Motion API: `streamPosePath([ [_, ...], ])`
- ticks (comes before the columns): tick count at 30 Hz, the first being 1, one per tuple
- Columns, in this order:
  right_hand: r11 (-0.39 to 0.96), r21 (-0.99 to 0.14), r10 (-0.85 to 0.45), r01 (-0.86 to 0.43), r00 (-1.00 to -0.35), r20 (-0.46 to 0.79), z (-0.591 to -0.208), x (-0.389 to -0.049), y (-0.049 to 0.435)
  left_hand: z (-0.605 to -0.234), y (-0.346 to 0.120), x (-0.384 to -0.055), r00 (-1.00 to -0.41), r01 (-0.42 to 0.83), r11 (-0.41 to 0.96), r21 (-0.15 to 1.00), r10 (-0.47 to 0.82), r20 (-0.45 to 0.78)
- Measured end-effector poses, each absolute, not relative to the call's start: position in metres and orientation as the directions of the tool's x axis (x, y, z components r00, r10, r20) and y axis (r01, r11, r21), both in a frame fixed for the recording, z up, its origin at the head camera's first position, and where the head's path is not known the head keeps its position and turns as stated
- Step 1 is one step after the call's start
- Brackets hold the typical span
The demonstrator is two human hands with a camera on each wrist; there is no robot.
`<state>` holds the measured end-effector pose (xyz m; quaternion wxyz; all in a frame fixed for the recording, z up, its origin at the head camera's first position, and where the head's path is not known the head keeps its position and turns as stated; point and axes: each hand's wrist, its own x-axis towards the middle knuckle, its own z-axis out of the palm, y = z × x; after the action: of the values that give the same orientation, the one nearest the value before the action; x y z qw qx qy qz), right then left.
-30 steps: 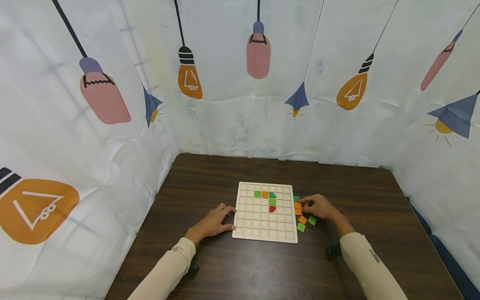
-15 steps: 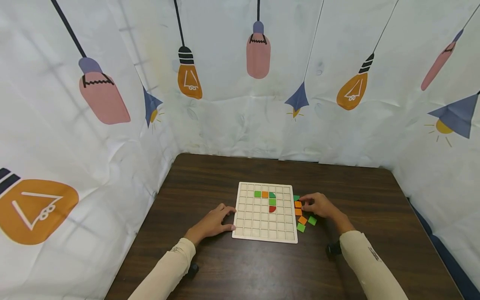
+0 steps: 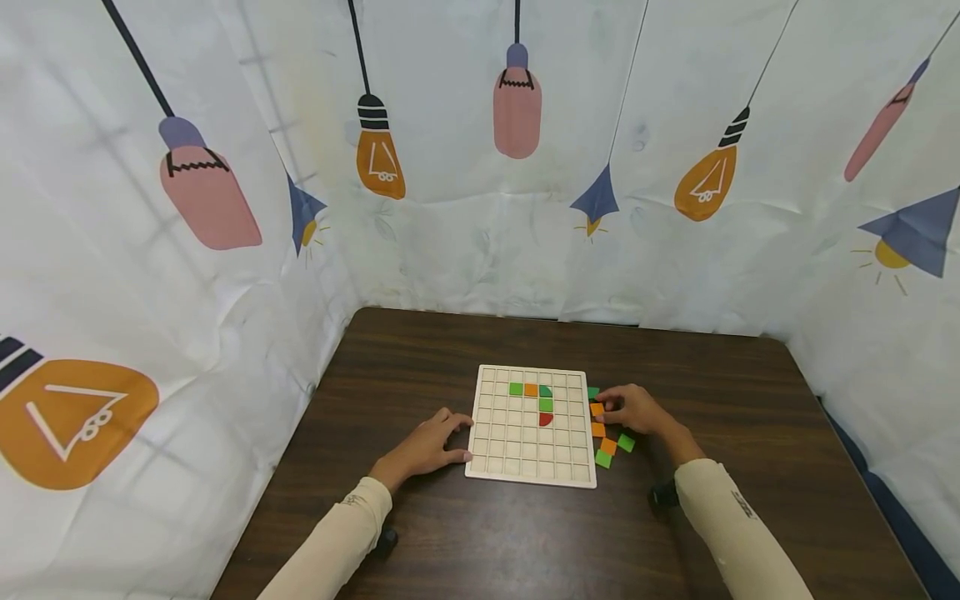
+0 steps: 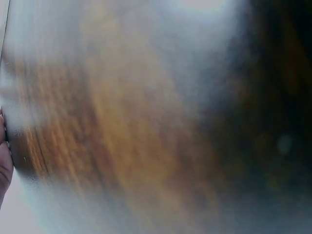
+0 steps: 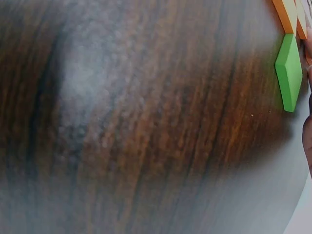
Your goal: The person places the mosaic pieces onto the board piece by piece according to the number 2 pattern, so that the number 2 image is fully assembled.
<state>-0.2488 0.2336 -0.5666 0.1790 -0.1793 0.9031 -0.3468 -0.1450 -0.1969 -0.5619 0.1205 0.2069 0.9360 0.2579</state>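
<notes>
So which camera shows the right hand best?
The head view: it looks down on the right hand beside the board, with most of that hand in sight. The right wrist view catches just a bit of it at the picture's right edge, and the left wrist view shows none of it.

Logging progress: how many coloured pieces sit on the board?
5: in one row, a green square, an orange square, a dark-green piece; below that, another green square, then a red piece. None looks hidden.
</notes>
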Motion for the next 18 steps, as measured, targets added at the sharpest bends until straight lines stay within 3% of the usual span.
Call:
streamPosePath([
  [18, 0.676, -0.700, -0.427, -0.231, -0.897, -0.116, -0.5697, -0.2443, 0.2287, -0.5621, -0.1965, -0.1462, -0.888, 0.316, 0.780, 0.541, 0.444, -0.121],
])
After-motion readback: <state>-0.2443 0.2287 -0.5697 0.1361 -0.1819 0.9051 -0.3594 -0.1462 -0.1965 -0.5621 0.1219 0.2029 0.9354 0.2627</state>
